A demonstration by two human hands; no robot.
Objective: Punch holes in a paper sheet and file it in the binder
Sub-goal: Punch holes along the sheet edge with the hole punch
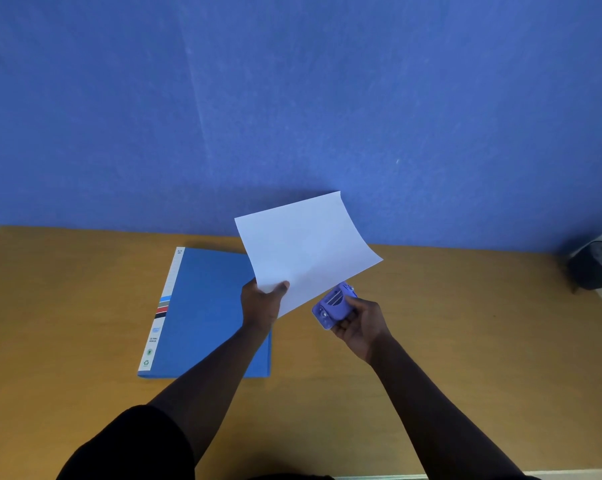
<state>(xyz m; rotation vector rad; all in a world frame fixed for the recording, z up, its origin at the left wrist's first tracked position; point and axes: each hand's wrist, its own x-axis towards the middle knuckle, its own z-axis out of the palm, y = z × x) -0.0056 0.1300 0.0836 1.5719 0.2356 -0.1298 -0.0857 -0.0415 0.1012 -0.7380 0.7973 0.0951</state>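
White and unmarked, the paper sheet (304, 249) is held up off the wooden desk (465, 341) by the left hand (263, 303), which pinches its near corner, thumb on top and fingers underneath. From that corner the sheet's long axis runs up and away from the hand, leaning toward the blue wall (292, 98); the far right corner droops in a soft curl.

Just right of that hand and slightly nearer the person, the right hand (360, 323) is wrapped around a small purple hole punch (334, 306), its fingers curled about the body. The punch's long axis slants from lower left to upper right, its upper end sitting under the lower edge of the sheet; whether they touch cannot be told.

Left of and below the left hand lies the closed blue binder (206, 313), flat on the desk, its white spine label on the side away from the hands and its long axis running away from the person. The left forearm crosses over the binder's near right corner.
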